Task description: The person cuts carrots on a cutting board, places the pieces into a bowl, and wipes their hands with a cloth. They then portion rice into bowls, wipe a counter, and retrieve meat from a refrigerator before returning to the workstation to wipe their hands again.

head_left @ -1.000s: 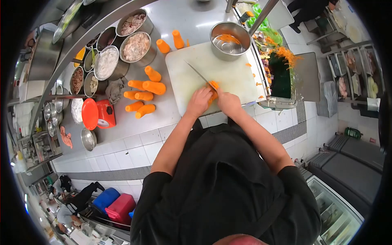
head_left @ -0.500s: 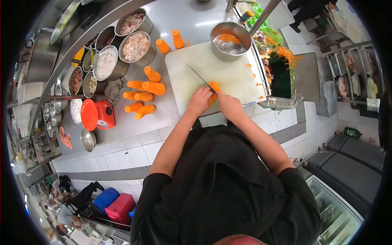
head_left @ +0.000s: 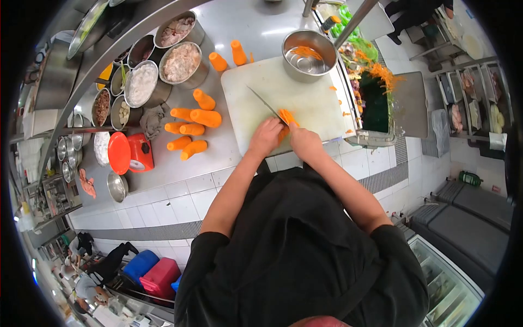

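Note:
On the white cutting board (head_left: 245,106), my right hand (head_left: 306,143) grips a kitchen knife (head_left: 263,100), its blade pointing to the far left. My left hand (head_left: 266,136) is closed, its fingertips bent against a peeled carrot (head_left: 283,134) beside the blade. The hands partly cover that carrot. Thin orange carrot slices (head_left: 287,116) lie against the blade's far side. A steel bowl (head_left: 291,64) with some carrot strips in it stands at the board's far right corner.
Several peeled carrots (head_left: 205,117) lie left of the board, and two carrots (head_left: 238,53) stand behind it. Steel pots of meat (head_left: 182,62) and a red scale (head_left: 141,152) are farther left. A bin with peelings (head_left: 376,140) adjoins the table's right end.
The carrot slices beside the blade have spread a little. The knife and both hands have shifted only slightly; the rest looks the same.

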Demonstrator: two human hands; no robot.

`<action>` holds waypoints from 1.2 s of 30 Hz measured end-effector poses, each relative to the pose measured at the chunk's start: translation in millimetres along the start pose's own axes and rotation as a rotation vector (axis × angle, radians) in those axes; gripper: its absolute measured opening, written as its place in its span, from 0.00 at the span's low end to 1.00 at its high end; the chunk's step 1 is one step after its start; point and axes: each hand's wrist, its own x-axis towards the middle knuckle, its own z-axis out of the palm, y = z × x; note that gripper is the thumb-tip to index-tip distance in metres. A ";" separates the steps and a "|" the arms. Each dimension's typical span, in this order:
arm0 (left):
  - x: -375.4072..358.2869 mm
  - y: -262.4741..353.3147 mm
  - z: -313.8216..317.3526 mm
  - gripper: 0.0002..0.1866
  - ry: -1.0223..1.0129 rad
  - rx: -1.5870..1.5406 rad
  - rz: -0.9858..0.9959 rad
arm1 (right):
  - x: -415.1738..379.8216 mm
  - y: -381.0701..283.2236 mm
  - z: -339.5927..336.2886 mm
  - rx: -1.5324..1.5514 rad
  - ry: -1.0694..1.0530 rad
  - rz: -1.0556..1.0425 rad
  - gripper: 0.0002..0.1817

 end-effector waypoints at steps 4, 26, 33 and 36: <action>-7.4 6.1 -10.0 0.12 0.062 -0.008 0.019 | 8.5 5.8 21.6 0.035 0.059 -0.010 0.06; -11.7 -1.2 -5.3 0.13 -0.056 0.000 -0.057 | 6.1 -3.8 0.0 -0.005 0.035 -0.030 0.07; -16.2 -0.5 -0.1 0.12 0.016 0.008 -0.047 | 4.4 3.4 16.8 0.038 0.041 -0.011 0.08; -20.4 -1.1 -0.9 0.12 0.002 0.023 -0.054 | 6.9 -5.4 -4.7 -0.007 -0.018 -0.032 0.09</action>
